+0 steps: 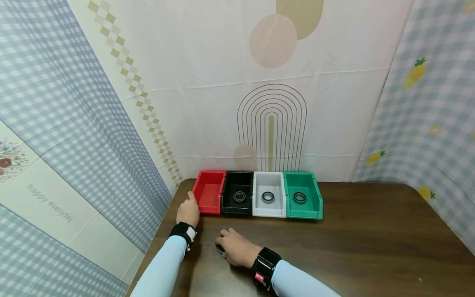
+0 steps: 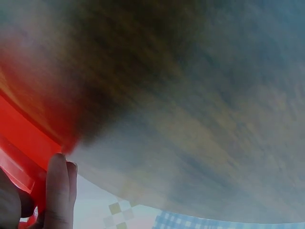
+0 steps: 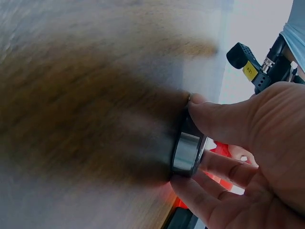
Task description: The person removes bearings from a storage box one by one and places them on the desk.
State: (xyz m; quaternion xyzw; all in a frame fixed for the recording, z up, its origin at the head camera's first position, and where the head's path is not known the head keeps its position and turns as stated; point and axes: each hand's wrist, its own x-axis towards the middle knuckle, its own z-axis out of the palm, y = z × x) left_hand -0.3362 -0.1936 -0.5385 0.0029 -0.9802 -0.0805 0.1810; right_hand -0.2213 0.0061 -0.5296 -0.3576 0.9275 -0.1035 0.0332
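My right hand (image 1: pixel 237 248) pinches a steel ball bearing (image 3: pixel 187 155) between thumb and fingertips, low over the wooden table in front of the bins. In the head view only a dark edge of that bearing shows past the fingers. My left hand (image 1: pixel 188 212) is at the left side of the red bin (image 1: pixel 209 192), its thumb and fingers about the bin's wall in the left wrist view. The red bin has nothing in it. One bearing each lies in the black bin (image 1: pixel 237 206), the white bin (image 1: pixel 268 179) and the green bin (image 1: pixel 300 181).
The bins stand side by side along the back edge of the brown table (image 1: pixel 371 235), against a patterned white cloth (image 1: pixel 208 123). Checked blue cloth (image 1: pixel 419 136) hangs at both sides. Each wrist wears a black strapped device (image 1: pixel 265 266).
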